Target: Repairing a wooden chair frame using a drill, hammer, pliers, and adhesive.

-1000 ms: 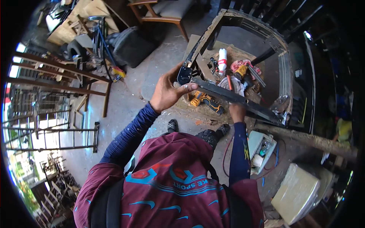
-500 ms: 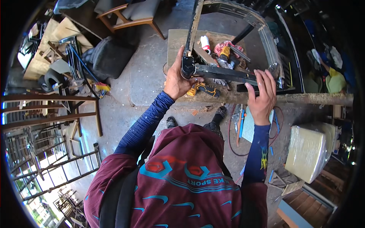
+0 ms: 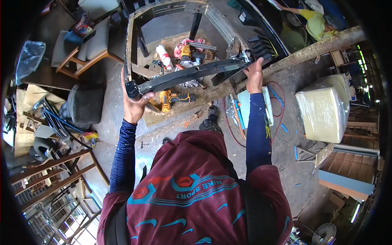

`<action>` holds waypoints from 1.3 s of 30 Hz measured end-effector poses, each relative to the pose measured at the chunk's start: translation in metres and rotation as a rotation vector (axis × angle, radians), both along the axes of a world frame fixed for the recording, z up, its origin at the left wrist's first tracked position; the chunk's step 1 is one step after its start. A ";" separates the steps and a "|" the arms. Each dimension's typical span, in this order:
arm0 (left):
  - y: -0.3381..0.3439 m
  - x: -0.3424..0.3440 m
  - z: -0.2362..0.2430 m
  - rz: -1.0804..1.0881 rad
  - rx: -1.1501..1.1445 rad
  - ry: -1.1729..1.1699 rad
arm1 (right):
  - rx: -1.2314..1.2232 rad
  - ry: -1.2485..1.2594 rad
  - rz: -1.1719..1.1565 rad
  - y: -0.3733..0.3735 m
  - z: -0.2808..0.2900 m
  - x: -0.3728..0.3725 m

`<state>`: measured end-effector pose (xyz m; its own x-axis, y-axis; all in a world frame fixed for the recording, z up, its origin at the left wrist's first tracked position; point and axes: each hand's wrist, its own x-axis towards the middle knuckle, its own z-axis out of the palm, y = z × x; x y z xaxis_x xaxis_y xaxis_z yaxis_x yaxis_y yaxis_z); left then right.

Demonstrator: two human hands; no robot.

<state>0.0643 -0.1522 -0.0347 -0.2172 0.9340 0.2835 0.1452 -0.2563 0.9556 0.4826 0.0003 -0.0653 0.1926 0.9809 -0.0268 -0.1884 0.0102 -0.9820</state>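
A grey concrete floor [image 3: 296, 175] forms the general work area. On it, at the person's feet, lies a wooden board [image 3: 163, 117] carrying tools and cloths. The dark frame [image 3: 196, 73], a worn angular wooden piece with legs, is located over this board, its front rail curving across the near side. To the right on the floor is a cream block [image 3: 320, 112] in clear wrapping; to the upper left, a wooden chair [image 3: 93, 45] with grey cushions.

The left hand [image 3: 134, 108] holds the frame's near left corner, thumb below the rail and fingers extended along the outer side. The right hand [image 3: 255, 75] is at the near right corner, fingers extended and partly overlapped; whether it grips cannot be told.

A yellow-and-black power drill [image 3: 176, 98] lies on the board, just beside the left hand. A white bottle [image 3: 164, 56] with a red label is visible through the frame's opening.
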 end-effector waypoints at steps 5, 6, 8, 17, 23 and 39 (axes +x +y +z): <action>-0.008 0.016 -0.003 -0.019 -0.075 -0.042 | 0.045 0.087 0.103 0.009 0.011 -0.004; -0.009 0.018 -0.005 -0.025 -0.106 -0.070 | 0.004 0.046 0.105 0.011 0.014 0.001; -0.008 0.021 -0.009 -0.039 -0.145 -0.087 | -0.071 -0.013 0.077 0.011 0.011 0.008; -0.010 0.009 -0.014 -0.093 -0.036 -0.051 | -0.313 -0.741 -0.071 -0.119 -0.155 -0.098; -0.011 0.009 -0.010 -0.058 -0.055 0.082 | 0.520 -1.418 0.267 -0.109 -0.197 -0.200; -0.008 -0.081 0.069 0.177 -0.495 0.250 | 0.071 -1.533 0.592 0.091 -0.236 -0.166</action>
<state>-0.0170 -0.1600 0.0339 -0.3648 0.9239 -0.1154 0.3813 0.2613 0.8867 0.3163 0.0909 -0.3015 -0.3836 0.9142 -0.1307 0.9059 0.3450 -0.2457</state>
